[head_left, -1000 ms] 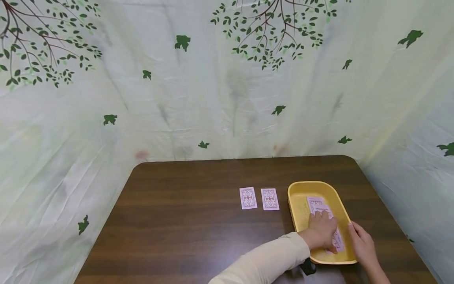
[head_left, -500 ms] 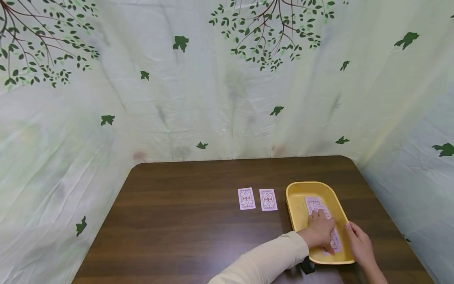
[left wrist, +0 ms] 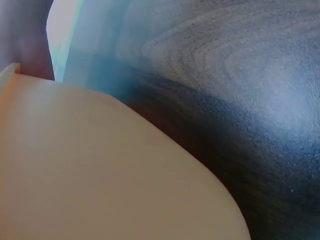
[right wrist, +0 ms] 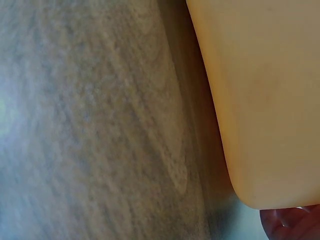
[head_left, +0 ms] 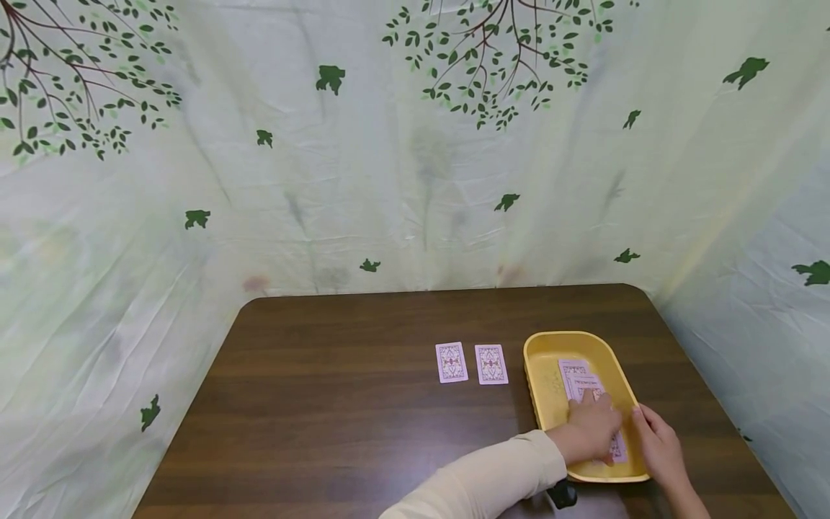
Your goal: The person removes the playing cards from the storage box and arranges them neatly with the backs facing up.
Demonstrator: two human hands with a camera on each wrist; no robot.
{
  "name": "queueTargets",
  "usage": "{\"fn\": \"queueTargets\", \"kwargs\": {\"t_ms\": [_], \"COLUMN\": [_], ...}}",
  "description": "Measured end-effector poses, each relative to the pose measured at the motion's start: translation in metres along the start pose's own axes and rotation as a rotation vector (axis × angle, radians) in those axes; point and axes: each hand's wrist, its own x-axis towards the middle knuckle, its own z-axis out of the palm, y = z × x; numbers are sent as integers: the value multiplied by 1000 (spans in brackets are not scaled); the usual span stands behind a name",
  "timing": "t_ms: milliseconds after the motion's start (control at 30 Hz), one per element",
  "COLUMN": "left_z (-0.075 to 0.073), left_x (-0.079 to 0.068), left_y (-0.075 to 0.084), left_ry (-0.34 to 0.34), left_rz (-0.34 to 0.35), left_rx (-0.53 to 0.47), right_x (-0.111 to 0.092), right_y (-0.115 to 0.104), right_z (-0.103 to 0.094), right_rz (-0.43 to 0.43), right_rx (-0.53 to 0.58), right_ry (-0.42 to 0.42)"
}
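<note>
A yellow plastic tray stands at the right of the table, with several overlapping playing cards lying back-up in it. My left hand reaches down over these cards, its fingers bent towards them and covering part of them. Whether it pinches a card cannot be seen. My right hand grips the tray's right side, thumb at the rim. In the left wrist view only the tray's outer wall and table show. The right wrist view has the tray's wall and some fingers at the bottom corner.
Two playing cards, one on the left and one on the right, lie back-up side by side left of the tray. The dark wooden table meets a pale leaf-printed cloth behind. A black wrist device sits under the left cuff.
Inside the tray, my left hand has shifted slightly down and right, with its fingers more bent, baring a little more of the upper cards. The right hand keeps its hold on the tray.
</note>
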Motion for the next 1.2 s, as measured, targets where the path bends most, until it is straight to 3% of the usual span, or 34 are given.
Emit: {"fn": "queueTargets", "kwargs": {"t_ms": [367,633,767,1000,1200], "left_z": [1,2,-14,-60,-84], "left_x": [0,2,-2,-13,-33], "left_y": [1,-3,-13,-43,-90], "left_ry": [-3,29,54,64,234], "left_rz": [7,24,77,134,150], "left_rx": [-72,-12,34,2,-17], "right_x": [-1,0,0,2,3], "right_y": [0,1,0,-2,-3], "right_z": [0,2,2,4,3], "right_rz": [5,5,1,10,112], "right_rx": [3,-3,-6,6,-13], "right_ry": [-5,8,-9,-13,-31]}}
